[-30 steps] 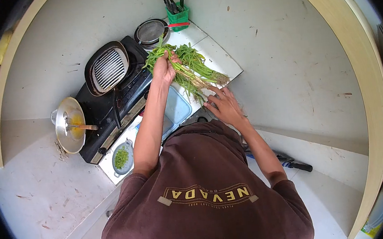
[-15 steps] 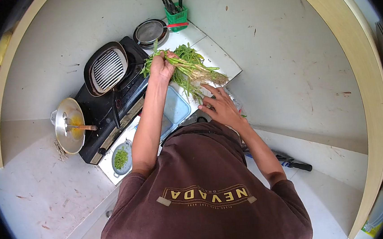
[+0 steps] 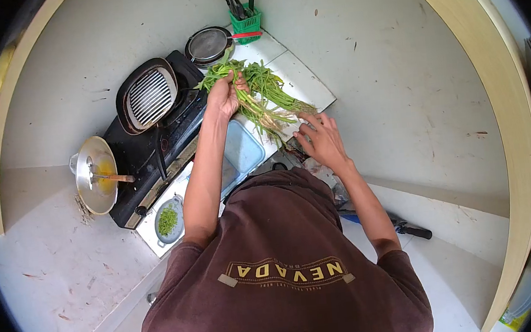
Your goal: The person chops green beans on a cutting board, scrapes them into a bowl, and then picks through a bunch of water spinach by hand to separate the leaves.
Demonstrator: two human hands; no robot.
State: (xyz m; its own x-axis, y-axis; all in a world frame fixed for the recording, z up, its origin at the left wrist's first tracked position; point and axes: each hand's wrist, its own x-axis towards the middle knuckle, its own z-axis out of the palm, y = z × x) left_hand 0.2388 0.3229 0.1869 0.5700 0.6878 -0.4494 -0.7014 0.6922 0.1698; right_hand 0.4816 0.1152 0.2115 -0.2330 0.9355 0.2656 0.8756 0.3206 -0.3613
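Observation:
My left hand (image 3: 225, 98) is closed around the stems of a bunch of leafy greens (image 3: 249, 107), its pale, stringy roots hanging toward the lower right. Behind it, more rooted greens (image 3: 277, 91) lie on the white tiled counter (image 3: 301, 79). Near the root ends, my right hand (image 3: 321, 141) has its fingers apart and bent, with nothing visible held in them. A light blue plastic tray (image 3: 245, 147) sits below the greens, partly covered by my left forearm.
Left of the tray stands a black stove (image 3: 128, 153) with a grill pan (image 3: 149, 95) and a metal wok (image 3: 107, 196). A small grey dish (image 3: 177, 205) holds chopped greens. A strainer (image 3: 208, 44) and a green utensil basket (image 3: 247, 24) stand at the back corner.
The bunch in my left hand has swung its root ends downward and left, apart from the greens behind. My right hand has shifted to the right.

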